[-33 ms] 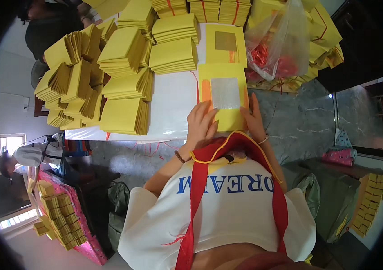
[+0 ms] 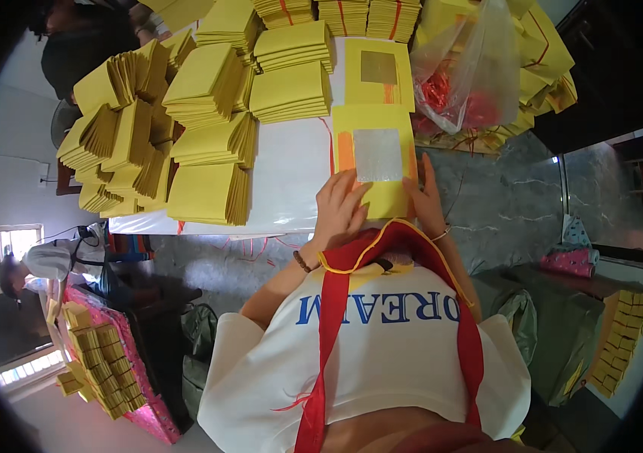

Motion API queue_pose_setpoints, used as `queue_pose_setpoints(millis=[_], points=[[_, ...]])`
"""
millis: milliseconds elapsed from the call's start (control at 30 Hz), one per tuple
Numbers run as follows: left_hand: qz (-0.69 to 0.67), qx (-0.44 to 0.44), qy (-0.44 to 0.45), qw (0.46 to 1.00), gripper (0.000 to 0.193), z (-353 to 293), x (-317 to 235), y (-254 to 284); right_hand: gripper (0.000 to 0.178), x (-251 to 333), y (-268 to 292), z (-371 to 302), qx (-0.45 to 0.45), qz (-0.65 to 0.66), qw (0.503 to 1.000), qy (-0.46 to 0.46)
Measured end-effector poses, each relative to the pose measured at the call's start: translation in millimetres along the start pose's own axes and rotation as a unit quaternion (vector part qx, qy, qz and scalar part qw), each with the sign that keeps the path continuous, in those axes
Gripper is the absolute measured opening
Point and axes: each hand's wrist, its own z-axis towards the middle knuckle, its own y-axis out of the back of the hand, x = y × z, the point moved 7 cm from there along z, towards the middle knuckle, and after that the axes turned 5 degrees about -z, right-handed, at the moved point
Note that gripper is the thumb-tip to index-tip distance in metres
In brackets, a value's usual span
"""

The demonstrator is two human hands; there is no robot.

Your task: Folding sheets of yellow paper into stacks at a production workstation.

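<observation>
Hardly anything has moved since the earlier frame: my view puts the table (image 2: 287, 177) a hair higher, while the left hand (image 2: 339, 205) and the right hand (image 2: 426, 202) keep their places. I see the left one loosely spread, clasping nothing, its fingertips resting on the lower left of the yellow sheet (image 2: 383, 201). The right has its thumb at the sheet's lower right edge and its fingers beyond that; whether it pinches the paper, I can't tell from here. The sheet lies flat at the table's near right, a pale patch (image 2: 379, 155) in its middle.

Just beyond it I find a second sheet (image 2: 359, 90) with a duller patch. White, shiny film covers the table, and a red cord (image 2: 331, 143) lies left of the sheet. Yellow stacks (image 2: 208, 195) crowd the left and far side (some fanned, some leaning). Far right, a clear bag (image 2: 480, 83) shows red stuff inside.

Farther out, I get a grey, marbled floor (image 2: 499, 204) with red scraps (image 2: 261, 248), and a green cover (image 2: 563, 332) at right. Lower left, near a bright window (image 2: 4, 253), a person in white (image 2: 57, 260) is by small yellow packs (image 2: 106, 362) on pink cloth (image 2: 164, 429).
</observation>
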Motion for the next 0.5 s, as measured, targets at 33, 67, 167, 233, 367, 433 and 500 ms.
queue_pose_setpoints(millis=[33, 67, 167, 233, 367, 433, 500], points=[[0.011, 0.030, -0.061, 0.998, 0.047, 1.1, -6.7, -4.2, 0.067, 2.5, -1.0, 1.0, 0.005, -0.029, 0.999, 0.022], [-0.001, 0.033, -0.043, 0.999, 0.045, 0.7, -3.4, -7.9, 0.067, 7.7, -3.0, 2.6, 0.010, -0.058, 0.997, 0.047], [-0.022, -0.020, -0.029, 0.999, 0.044, 4.6, -1.7, 7.8, 0.070, 34.6, -19.8, -4.5, 0.032, 0.037, 0.999, -0.009], [-0.022, -0.025, -0.014, 0.999, 0.038, -7.5, 10.5, 9.8, 0.073, 21.4, -9.2, -10.2, 0.003, -0.026, 0.999, 0.022], [-0.620, 0.050, 0.332, 0.709, 0.049, -25.3, -13.4, 67.1, 0.065, 132.5, -13.2, -74.9, 0.208, 0.082, 0.968, 0.114], [-0.729, 0.122, 0.143, 0.658, 0.061, -21.2, -57.6, 103.0, 0.059, 180.3, -31.8, -115.1, 0.423, 0.246, 0.852, 0.187], [-0.696, 0.194, 0.100, 0.684, 0.068, -24.0, -67.6, 109.3, 0.058, 201.7, -42.1, -128.8, 0.576, 0.287, 0.696, 0.320]])
